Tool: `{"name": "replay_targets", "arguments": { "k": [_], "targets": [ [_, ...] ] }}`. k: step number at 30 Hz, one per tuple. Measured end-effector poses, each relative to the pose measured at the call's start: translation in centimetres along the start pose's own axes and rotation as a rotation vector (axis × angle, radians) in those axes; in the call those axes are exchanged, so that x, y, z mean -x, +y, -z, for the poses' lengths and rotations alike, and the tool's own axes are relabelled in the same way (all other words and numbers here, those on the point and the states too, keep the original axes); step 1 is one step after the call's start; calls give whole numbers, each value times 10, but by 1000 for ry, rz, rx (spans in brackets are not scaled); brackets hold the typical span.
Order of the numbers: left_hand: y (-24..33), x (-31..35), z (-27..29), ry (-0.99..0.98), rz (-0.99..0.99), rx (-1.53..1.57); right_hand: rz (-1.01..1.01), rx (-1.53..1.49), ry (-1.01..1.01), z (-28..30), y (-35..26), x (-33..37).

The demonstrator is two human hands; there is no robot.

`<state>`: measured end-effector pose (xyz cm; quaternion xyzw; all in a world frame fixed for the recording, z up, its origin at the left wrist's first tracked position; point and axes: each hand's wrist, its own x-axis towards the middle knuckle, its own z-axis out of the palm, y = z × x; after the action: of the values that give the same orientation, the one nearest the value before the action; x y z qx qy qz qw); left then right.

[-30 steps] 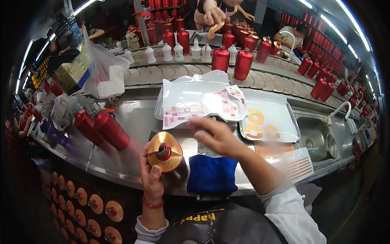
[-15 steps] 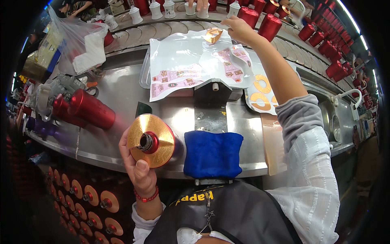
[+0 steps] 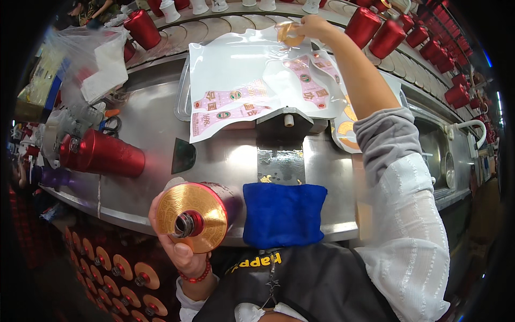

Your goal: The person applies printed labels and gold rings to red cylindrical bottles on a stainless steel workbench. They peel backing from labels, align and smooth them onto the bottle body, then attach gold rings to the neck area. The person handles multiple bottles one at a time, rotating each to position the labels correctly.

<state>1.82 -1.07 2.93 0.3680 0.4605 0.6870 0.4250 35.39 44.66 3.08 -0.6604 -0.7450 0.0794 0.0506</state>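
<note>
Worker's L hand (image 3: 181,260) clamped round side of dark red bottle (image 3: 232,199) at counter's front edge, gold collar (image 3: 171,206) & open neck (image 3: 185,224) turned twd camera. R hand (image 3: 316,27) well apart fr. L, reaching fwd, fingertips closed on edge of gold label (image 3: 288,35), over far edge of white sheet (image 3: 230,59) w/ pink labels (image 3: 236,104). Blue pad (image 3: 284,214) at front edge, just R of held bottle. Dark green piece (image 3: 183,155) on steel counter (image 3: 129,193) beyond it. Another red bottle (image 3: 112,155) nr L end. Outermost: conveyor (image 3: 209,27) across back, sink (image 3: 426,134) far R
</note>
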Motion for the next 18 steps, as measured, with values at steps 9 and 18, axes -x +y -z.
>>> {"name": "replay_targets", "arguments": {
  "k": [9, 18],
  "targets": [
    [-15, 5, 30, -13, -97, 13, -314, -551, 77, 59, 152, 188],
    [4, -9, 2, -131, -95, 43, -587, -99, -399, 44, 194, 266]
  ]
}}
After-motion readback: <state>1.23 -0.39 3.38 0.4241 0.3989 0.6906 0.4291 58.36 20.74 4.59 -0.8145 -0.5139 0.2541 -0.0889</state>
